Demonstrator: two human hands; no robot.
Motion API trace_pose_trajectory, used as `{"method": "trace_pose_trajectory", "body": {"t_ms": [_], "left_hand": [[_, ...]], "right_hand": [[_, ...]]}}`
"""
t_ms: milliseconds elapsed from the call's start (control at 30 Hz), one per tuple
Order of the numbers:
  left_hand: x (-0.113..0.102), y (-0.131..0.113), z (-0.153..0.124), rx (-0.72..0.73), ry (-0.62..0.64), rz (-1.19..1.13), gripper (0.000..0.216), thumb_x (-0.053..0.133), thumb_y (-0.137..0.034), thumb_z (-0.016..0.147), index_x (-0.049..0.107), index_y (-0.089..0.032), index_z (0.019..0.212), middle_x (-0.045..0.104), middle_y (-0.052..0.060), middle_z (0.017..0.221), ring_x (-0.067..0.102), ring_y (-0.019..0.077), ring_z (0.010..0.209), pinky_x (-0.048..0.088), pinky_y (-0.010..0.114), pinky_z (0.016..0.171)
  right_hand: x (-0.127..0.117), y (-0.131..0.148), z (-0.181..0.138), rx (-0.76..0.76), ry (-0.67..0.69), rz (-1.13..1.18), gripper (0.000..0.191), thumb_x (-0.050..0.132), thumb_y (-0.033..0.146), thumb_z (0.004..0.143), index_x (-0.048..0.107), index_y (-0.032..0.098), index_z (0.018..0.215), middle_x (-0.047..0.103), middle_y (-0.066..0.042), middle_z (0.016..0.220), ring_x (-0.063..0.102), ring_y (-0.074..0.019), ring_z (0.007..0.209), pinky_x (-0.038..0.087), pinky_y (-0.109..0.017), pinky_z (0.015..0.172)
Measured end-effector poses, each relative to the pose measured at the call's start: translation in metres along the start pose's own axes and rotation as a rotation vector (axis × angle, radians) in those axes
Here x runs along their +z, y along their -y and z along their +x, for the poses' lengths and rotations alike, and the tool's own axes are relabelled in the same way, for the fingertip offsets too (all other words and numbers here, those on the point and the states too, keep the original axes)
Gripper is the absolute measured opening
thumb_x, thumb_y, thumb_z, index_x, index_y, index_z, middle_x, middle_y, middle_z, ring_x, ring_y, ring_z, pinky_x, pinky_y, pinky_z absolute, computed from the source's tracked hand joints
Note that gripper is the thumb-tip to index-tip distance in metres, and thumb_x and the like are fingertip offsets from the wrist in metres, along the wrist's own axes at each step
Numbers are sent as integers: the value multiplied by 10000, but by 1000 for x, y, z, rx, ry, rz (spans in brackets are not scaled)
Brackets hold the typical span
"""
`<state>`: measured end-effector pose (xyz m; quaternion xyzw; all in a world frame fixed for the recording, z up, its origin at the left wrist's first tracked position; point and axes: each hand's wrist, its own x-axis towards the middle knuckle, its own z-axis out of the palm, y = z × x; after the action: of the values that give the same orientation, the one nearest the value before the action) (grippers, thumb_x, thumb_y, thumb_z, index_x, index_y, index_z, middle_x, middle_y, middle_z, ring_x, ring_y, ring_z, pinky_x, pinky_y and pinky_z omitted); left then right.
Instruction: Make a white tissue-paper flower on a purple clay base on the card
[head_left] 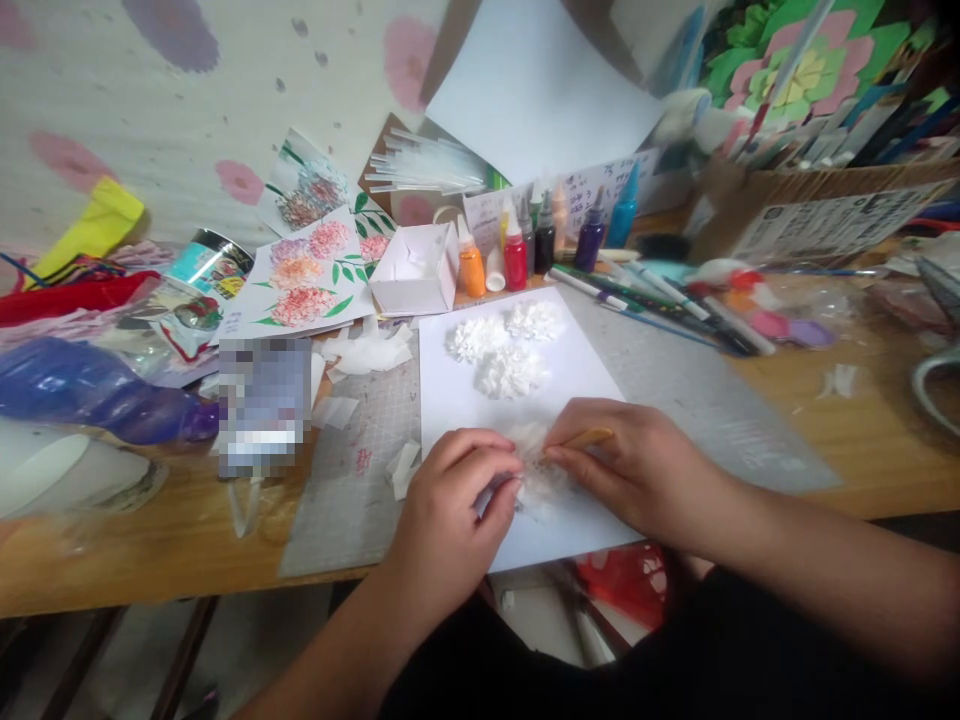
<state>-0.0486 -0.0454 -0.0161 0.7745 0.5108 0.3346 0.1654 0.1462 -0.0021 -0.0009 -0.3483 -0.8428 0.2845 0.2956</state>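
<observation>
A white sheet of paper (pixel 450 408) lies before me with several fluffy white paper flowers (pixel 512 370) on its upper part. Lower down sits another ruffled, thin white paper piece (pixel 541 480), blurred and partly hidden between my hands. My left hand (pixel 466 500) has thumb and fingers closed at its left edge, seemingly pinching it. From the right, my right hand (pixel 630 460) grips a thin wooden stick (pixel 589 437), fingertips down at the ruffled paper.
Beneath the sheet is a grey cutting mat (pixel 330 530). Paint bottles (pixel 515 258) and a white box (pixel 416 270) stand behind; pens (pixel 675 300) lie to the right. A painted flower picture (pixel 300 275), a purple bottle (pixel 97 390) and a white cup (pixel 67 475) are on the left.
</observation>
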Motion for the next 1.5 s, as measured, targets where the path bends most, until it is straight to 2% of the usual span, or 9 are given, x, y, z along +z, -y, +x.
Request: {"method": "trace_pose_trajectory", "body": {"t_ms": [200,333,433,533,700,933,1100,1367,1500], "left_hand": [[1,2,4,-26,25,-2,138,560,-103,797,637,-190,869,613,30,977,595,139,918,495,266,791],[-2,0,1,36,1,77,197,534,-157,835,600,-172,1020,590,75,1104,559,175,1028,479,320,881],[-3,-5,-4,157,105,240,341,547,-227,845,543,-187,1183,499,98,1292,471,232,1174,425,400,987],[-4,-10,-9,205,224,375,377,557,-284,846,537,-217,1217,467,79,1350,423,259,1225,385,444,1033],[-3,-12,-14,153,195,485,425,482,-307,887,468,-193,1295,423,91,1408,404,245,1270,386,420,1050],[5,-22,-21,114,341,680,725,480,-485,872,190,-164,1454,190,95,1531,196,273,1399,300,463,1104],[7,-32,-27,103,402,745,747,436,-551,870,179,-169,1459,150,89,1535,172,279,1405,309,481,1093],[4,-33,-64,247,253,709,629,500,-428,875,299,-185,1420,309,100,1487,294,274,1365,340,491,1078],[-12,-12,-72,144,111,697,448,457,-304,898,455,-168,1326,422,118,1423,368,271,1325,365,486,1061]], "right_hand": [[-3,-4,5,153,-9,196,128,547,196,855,636,173,766,660,-15,766,615,-145,709,462,-270,668],[-20,-8,4,227,-239,517,175,582,247,838,650,187,689,643,-4,751,611,-131,701,469,-251,666],[-32,-11,-1,225,-387,590,152,607,262,825,653,192,699,611,7,714,581,-121,650,463,-247,629],[-41,-7,-8,186,-379,524,186,616,260,825,657,184,660,617,-1,724,583,-121,669,462,-242,646],[-52,1,-20,123,-313,381,226,586,256,848,675,182,655,646,-14,741,600,-123,684,465,-230,648],[-67,3,-38,83,-365,315,215,600,277,845,686,196,666,666,-17,771,623,-138,713,489,-234,647],[-72,6,-50,38,-379,242,194,597,286,847,693,203,700,684,-15,804,639,-140,737,501,-241,687],[-77,-12,-63,-79,-258,-105,181,523,241,891,688,220,961,702,-41,883,654,-170,814,515,-274,710],[-87,-33,-62,-87,-81,-331,254,456,289,911,687,214,983,688,-75,966,656,-213,882,530,-334,757]]}}
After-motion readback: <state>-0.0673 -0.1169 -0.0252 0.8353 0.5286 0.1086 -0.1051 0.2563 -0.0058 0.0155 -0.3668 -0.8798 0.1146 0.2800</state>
